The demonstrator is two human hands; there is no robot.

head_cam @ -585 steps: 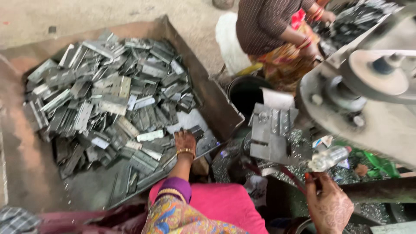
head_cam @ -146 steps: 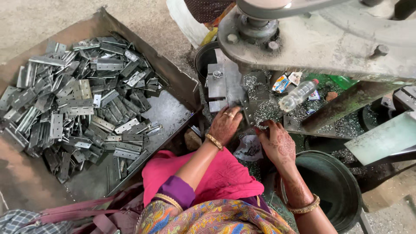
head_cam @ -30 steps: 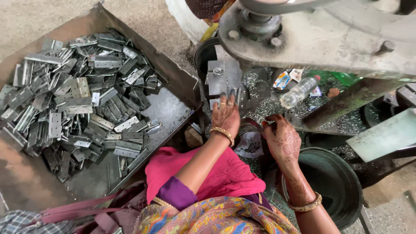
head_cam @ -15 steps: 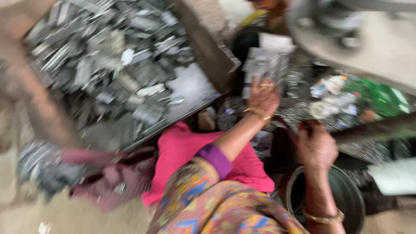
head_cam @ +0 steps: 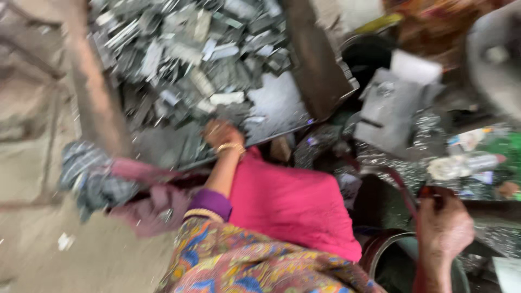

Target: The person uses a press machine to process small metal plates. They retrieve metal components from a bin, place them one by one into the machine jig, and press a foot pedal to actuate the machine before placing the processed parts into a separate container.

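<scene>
Left hand (head_cam: 220,133) reaches forward with arm outstretched, fingers curled down; right hand (head_cam: 445,225) is loosely fisted.

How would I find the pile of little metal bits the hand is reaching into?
Look for the big rusty tray that fills the upper left of the picture. The grey metal pieces are heaped inside it, and the left hand, with a gold bangle, reaches into their near edge. Unlike the flat grey sheets to the right, they are many small loose strips.
</scene>
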